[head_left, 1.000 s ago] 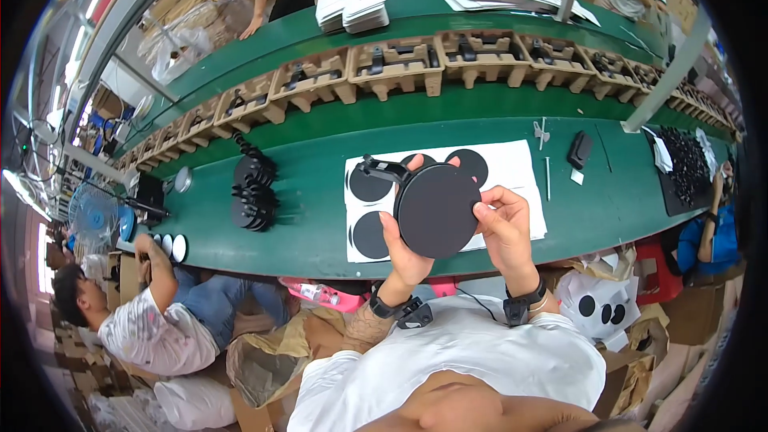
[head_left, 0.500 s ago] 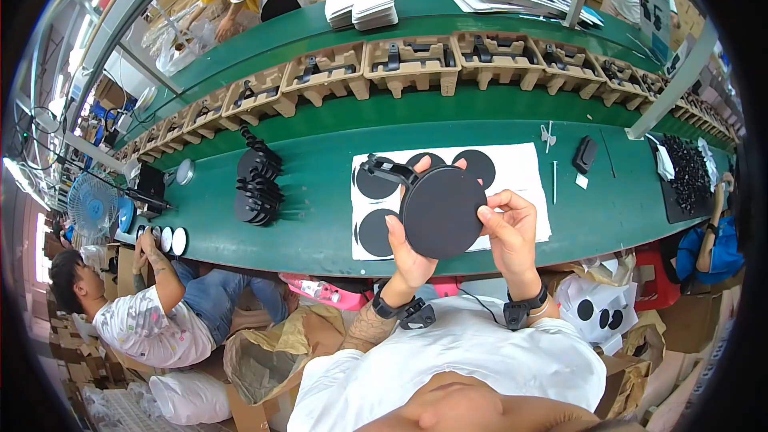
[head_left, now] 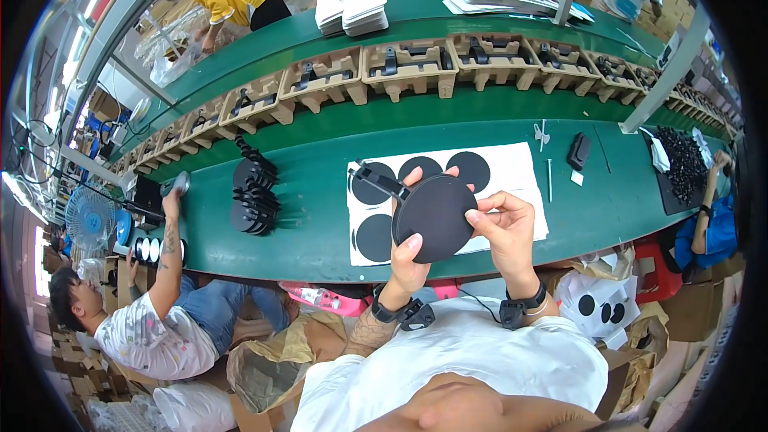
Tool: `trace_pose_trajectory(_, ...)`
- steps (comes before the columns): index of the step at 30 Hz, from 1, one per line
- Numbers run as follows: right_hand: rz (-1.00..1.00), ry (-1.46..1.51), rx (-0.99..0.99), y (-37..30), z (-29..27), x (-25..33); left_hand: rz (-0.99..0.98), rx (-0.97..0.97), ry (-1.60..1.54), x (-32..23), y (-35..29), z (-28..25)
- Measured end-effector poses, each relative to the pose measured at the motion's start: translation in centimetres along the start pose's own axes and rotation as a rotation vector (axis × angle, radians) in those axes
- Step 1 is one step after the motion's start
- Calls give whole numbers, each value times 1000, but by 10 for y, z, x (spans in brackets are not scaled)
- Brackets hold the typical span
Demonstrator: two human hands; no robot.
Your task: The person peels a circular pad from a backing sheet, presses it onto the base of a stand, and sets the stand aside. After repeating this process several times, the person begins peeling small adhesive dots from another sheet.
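My left hand [head_left: 409, 264] grips a black round plate with a short hinged arm [head_left: 437, 220], its thumb on the plate's face and its other fingers behind. The hinged arm points up and to the left. At the plate's right edge my right hand [head_left: 512, 232] is closed in a pinch of thumb and forefinger; whether a thin pad lies between them I cannot make out. Beneath both hands is a white sheet [head_left: 524, 184] bearing several black round pads [head_left: 468, 171]. Part of the sheet is hidden behind the plate.
On the green bench, similar black plates [head_left: 254, 200] are piled to the left. A white stick [head_left: 550, 180] and a black oblong device [head_left: 579, 151] lie to the right. Cardboard trays [head_left: 410, 68] with black parts line the far side. A co-worker [head_left: 160, 328] sits at left.
My left thumb has moved from beside the plate onto its face. The plate has shifted slightly left and down. At left, the co-worker has stretched an arm out over the bench.
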State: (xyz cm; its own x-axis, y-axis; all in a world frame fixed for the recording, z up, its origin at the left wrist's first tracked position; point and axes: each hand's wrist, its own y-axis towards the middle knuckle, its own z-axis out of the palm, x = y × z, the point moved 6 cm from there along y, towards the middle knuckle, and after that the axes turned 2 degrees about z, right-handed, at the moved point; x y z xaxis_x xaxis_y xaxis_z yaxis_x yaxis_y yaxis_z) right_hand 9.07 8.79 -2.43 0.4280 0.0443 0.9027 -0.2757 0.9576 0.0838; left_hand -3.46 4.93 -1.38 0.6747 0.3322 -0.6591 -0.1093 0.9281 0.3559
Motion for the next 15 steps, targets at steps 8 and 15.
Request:
trace_pose_trajectory(8, -45, -440, -48, 12, 8, 9, 285, 98, 571, 1, -7, -13)
trace_pose_trajectory(15, -416, -1016, -56, 17, 26, 19, 276, -114, 548, 2, -6, -19)
